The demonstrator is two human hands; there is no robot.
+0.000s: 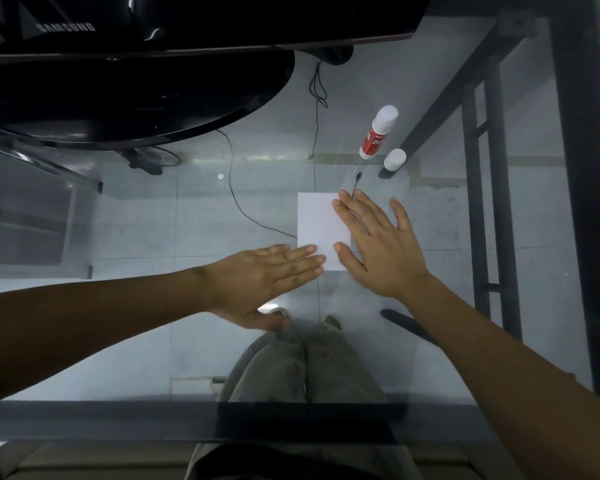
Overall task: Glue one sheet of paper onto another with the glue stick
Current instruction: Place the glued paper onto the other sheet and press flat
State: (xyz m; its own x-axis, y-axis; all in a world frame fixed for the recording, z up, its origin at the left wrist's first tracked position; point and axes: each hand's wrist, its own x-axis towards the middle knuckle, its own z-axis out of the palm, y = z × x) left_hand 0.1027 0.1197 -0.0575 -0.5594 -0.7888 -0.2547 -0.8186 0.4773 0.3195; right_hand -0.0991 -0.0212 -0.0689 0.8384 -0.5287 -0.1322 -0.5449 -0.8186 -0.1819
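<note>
Your white paper (321, 226) lies flat on the glass table (153, 220), its long axis running away from you, near the middle. The glue stick (378, 136) lies beyond it, tilted, white end pointing away and to the right, with its cap (394, 160) just beside the near end. Your left hand (264, 275) is flat, fingers together, tips on the sheet's near left corner. Your right hand (378, 244) is spread, palm down, pressing the right edge. Neither hand grips anything; whether 1 or 2 sheets lie there, you cannot tell.
</note>
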